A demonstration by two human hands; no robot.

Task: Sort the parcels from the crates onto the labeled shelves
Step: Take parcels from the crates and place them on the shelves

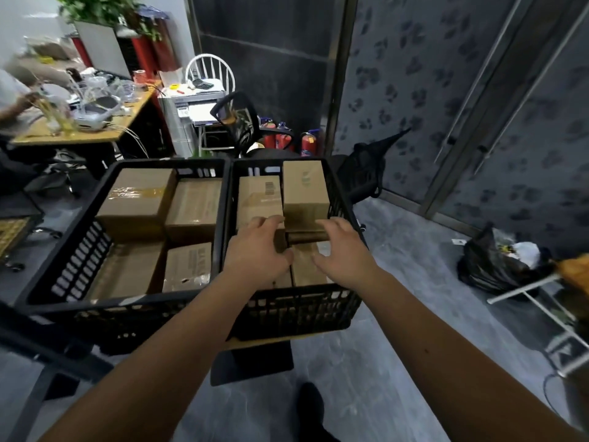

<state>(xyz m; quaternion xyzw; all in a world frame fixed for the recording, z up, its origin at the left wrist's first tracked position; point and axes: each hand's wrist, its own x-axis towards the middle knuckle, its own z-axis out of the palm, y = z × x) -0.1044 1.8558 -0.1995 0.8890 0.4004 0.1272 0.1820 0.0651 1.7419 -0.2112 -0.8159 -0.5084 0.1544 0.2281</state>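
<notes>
Inside the right crate (345, 215), both hands reach over the near rim onto a taped cardboard parcel (304, 263) at the near end. Left hand (258, 247) lies on its left side, fingers curled over the far edge; right hand (342, 247) spreads over its right side, fingers relaxed. Left crate (63, 250), touching alongside, holds four more boxes.
</notes>
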